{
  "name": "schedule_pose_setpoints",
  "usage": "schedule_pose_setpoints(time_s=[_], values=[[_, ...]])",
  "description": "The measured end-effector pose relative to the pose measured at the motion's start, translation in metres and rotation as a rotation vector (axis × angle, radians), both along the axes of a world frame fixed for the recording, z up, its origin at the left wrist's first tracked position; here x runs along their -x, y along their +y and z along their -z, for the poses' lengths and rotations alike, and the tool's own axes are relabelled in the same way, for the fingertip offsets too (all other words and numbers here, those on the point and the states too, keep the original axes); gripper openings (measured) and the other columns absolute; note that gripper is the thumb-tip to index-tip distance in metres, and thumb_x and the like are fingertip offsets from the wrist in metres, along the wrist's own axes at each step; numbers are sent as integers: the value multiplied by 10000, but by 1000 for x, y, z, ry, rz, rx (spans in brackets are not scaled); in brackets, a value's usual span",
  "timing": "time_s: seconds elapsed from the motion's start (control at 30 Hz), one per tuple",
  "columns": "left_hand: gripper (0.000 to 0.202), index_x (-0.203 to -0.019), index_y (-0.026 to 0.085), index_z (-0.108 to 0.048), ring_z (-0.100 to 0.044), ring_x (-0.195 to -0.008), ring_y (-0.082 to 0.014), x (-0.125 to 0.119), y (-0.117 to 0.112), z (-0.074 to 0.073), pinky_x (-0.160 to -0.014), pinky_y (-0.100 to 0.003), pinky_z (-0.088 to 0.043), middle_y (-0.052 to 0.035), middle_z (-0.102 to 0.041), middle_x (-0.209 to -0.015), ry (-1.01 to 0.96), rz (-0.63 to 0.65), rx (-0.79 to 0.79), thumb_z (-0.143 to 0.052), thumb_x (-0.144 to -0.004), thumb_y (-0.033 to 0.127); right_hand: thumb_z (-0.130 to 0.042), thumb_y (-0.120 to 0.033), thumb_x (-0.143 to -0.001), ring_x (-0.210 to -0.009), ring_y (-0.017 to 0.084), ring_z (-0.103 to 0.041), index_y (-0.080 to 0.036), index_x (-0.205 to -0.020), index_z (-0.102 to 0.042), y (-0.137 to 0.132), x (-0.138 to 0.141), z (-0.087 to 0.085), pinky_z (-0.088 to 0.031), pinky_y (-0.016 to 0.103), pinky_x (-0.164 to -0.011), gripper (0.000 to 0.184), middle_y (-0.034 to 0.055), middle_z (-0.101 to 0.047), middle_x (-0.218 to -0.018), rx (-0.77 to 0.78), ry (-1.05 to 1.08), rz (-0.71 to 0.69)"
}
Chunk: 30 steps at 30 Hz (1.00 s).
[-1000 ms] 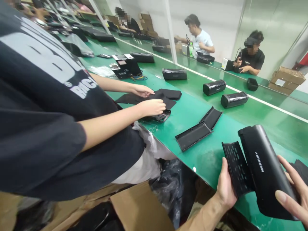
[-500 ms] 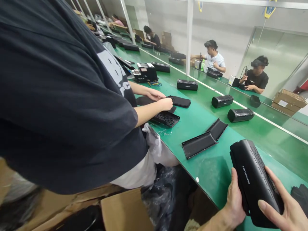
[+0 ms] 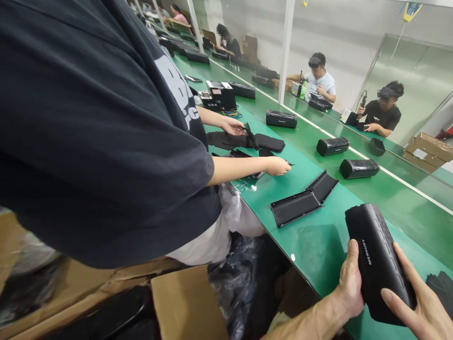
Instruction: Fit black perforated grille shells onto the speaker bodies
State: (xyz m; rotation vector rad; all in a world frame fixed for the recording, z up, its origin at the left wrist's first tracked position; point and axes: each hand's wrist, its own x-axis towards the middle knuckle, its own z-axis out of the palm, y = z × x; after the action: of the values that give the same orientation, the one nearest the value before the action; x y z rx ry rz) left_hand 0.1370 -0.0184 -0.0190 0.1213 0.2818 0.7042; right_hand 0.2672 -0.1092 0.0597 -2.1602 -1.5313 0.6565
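Note:
Between my two hands I hold a black speaker housing [image 3: 378, 264] lettered "MERKURY", tilted above the green bench [image 3: 314, 245]. My left hand [image 3: 352, 283] grips its left side, with the thumb up along the edge. On the opposite side, my right hand [image 3: 421, 297] has its thumb on the lower face and its fingers along the slotted edge. Two black curved shell halves [image 3: 297, 208] lie on the bench ahead of my left hand. Dark cloth-like pieces [image 3: 440, 288] sit beyond my right hand.
At left a co-worker in a black shirt [image 3: 106, 141] handles thin black pieces [image 3: 251, 137] over the bench. Finished-looking black units [image 3: 359, 168] stand along the green line. An open cardboard box [image 3: 187, 302] is below the bench edge. Other people sit across.
The co-worker's hands have moved apart, one reaching right with a small dark piece, the other lifting a black strip. Both my hands stay on the housing, whose seam at the left looks more closed.

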Motion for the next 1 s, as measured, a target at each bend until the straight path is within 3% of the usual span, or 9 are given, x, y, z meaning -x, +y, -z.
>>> schedule_pose_setpoints(time_s=[0.13, 0.23, 0.33, 0.43, 0.53, 0.67, 0.8, 0.9, 1.0], values=[[918, -1315, 92, -743, -628, -1366, -426, -2, 6, -10, -1226, -527, -422, -222, -765, -1306, -71, 19, -43, -672, -807, 854, -697, -720, -871, -1444, 432, -567, -323, -1704, -344, 10, -7, -20, -506, 604, -1166, 988, 101, -549, -1628, -64, 1, 15], [845, -1311, 154, -742, -561, -1437, -422, 1, 17, -22, -1240, -527, -403, -179, -727, -1402, -116, -61, -109, -808, -744, 776, -716, -694, -869, -1469, 424, -533, -351, -1632, -465, 7, -9, -29, -510, 573, -1158, 874, 90, -490, -1667, -235, 65, 50], [806, -1324, 208, -716, -558, -1434, -418, 4, 25, -30, -1210, -539, -432, -151, -718, -1419, -109, -181, -167, -915, -688, 661, -742, -669, -872, -1529, 450, -431, -361, -1697, -290, -6, 6, -12, -486, 592, -1157, 990, 121, -335, -1731, -483, 105, 185], [832, -1401, 257, -655, -617, -1361, -414, 2, 22, -30, -1159, -560, -472, -133, -741, -1368, -64, -208, -195, -924, -702, 617, -797, -659, -826, -1538, 500, -366, -365, -1718, -59, -10, 34, 18, -401, 685, -1182, 1195, 157, -212, -1754, -593, 109, 327], [897, -1500, 317, -556, -643, -1325, -379, 1, 20, -24, -1137, -546, -489, -111, -730, -1387, -10, -233, -229, -920, -727, 590, -839, -649, -776, -1492, 512, -384, -337, -1656, -199, -5, 46, 35, -354, 708, -1188, 1132, 168, -302, -1678, -675, 95, 432], [1091, -1571, 328, -474, -573, -1410, -393, 26, 51, -23, -1198, -594, -407, -138, -666, -1472, 108, -179, -406, -943, -645, 665, -783, -752, -760, -1328, 511, -526, -266, -1592, -299, -15, 21, 35, -434, 679, -1113, 1078, 197, -440, -1521, -569, 235, 440], [1142, -1547, 296, -553, -396, -1551, -410, 68, 101, -46, -1319, -539, -188, -140, -528, -1622, 323, -83, -921, -1025, -535, 533, -631, -770, -862, -1266, 459, -587, -297, -1606, -250, -39, -13, 37, -508, 575, -1066, 961, 177, -487, -1487, -399, 301, 336], [1103, -1552, 316, -560, -504, -1449, -435, 82, 116, -63, -1242, -546, -343, -113, -600, -1537, 381, 135, -1109, -1011, -552, 435, -649, -776, -840, -1260, 445, -593, -308, -1591, -291, -47, -24, 38, -538, 521, -1027, 955, 163, -498, -1478, -399, 305, 287], [1080, -1532, 311, -567, -637, -1215, -405, 78, 111, -67, -1079, -518, -491, -84, -704, -1293, 414, 145, -1079, -985, -546, 451, -696, -769, -806, -1238, 439, -597, -301, -1573, -342, -45, -25, 37, -534, 501, -1002, 966, 158, -503, -1475, -423, 346, 299]])
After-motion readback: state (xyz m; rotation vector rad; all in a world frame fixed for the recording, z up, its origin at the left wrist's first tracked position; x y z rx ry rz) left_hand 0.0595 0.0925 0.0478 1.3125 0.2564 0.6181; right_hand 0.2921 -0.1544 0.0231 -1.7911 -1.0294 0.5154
